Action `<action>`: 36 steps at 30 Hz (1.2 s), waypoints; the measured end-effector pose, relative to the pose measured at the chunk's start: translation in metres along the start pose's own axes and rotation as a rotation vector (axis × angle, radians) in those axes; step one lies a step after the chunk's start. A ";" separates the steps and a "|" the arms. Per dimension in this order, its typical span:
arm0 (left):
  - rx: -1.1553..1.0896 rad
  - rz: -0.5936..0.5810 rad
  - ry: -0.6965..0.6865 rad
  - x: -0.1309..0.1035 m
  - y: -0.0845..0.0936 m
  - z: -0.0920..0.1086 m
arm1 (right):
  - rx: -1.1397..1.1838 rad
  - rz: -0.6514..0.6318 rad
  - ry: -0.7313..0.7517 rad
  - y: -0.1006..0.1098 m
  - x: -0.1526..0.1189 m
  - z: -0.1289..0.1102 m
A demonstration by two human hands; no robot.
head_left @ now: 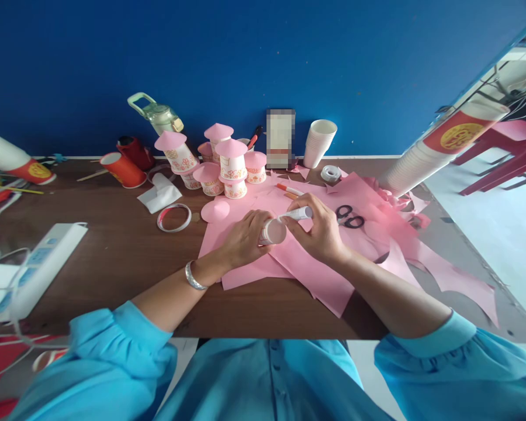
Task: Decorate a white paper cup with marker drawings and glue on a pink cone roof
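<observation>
My left hand (pixel 249 237) is wrapped round a small white paper cup (pixel 275 231), whose round end faces me. In my right hand (pixel 319 231) is a white tube (pixel 301 213), its tip touching or just above the cup's rim. Pink paper sheets (pixel 245 266) lie under both hands. Behind my left hand stand white patterned paper cups (pixel 233 169) with pink cone tops, some stacked in two tiers. A loose pink cone (pixel 215 211) rests to their front. Black-handled scissors (pixel 349 217) lie on the pink paper, right of my right hand.
A tape roll (pixel 174 218), tissue (pixel 160 194), red cup (pixel 123 170) and power strip (pixel 48 269) are at the left. White cups (pixel 319 143) stand at the back; a long cup stack (pixel 442 146) leans at the right. Pink scraps (pixel 460 278) reach the right edge.
</observation>
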State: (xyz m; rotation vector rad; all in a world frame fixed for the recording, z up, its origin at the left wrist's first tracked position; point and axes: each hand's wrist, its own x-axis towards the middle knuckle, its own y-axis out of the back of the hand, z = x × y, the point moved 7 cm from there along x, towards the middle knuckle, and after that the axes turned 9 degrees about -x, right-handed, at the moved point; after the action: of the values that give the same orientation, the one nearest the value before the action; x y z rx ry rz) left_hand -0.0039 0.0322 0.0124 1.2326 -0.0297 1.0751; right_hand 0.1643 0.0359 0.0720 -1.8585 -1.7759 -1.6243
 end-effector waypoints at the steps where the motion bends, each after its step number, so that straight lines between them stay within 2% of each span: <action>1: -0.003 0.010 0.000 0.000 0.001 0.000 | -0.001 -0.003 -0.019 0.000 0.000 0.003; 9: -0.015 0.127 0.087 -0.002 0.005 -0.015 | -0.005 -0.015 -0.073 -0.001 -0.003 0.007; 17: 0.017 0.212 0.064 -0.004 0.011 -0.020 | 0.028 -0.034 -0.043 -0.008 -0.009 -0.010; 20: 0.036 0.198 0.076 -0.004 0.010 -0.019 | 0.096 -0.062 0.014 -0.010 -0.012 -0.020; 23: 0.044 0.166 0.044 -0.002 0.007 -0.012 | 0.141 -0.018 0.057 -0.006 -0.012 -0.025; 28: 0.079 0.102 0.027 0.002 0.003 -0.003 | 0.126 0.061 0.001 0.001 -0.006 -0.016; 36: 0.103 0.037 0.044 0.002 -0.001 -0.001 | 0.099 0.020 -0.084 -0.004 -0.003 -0.007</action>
State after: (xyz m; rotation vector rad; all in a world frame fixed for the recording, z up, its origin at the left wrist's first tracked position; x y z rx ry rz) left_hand -0.0025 0.0340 0.0123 1.3048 0.0374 1.1481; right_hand 0.1579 0.0300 0.0703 -1.9197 -1.8280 -1.4447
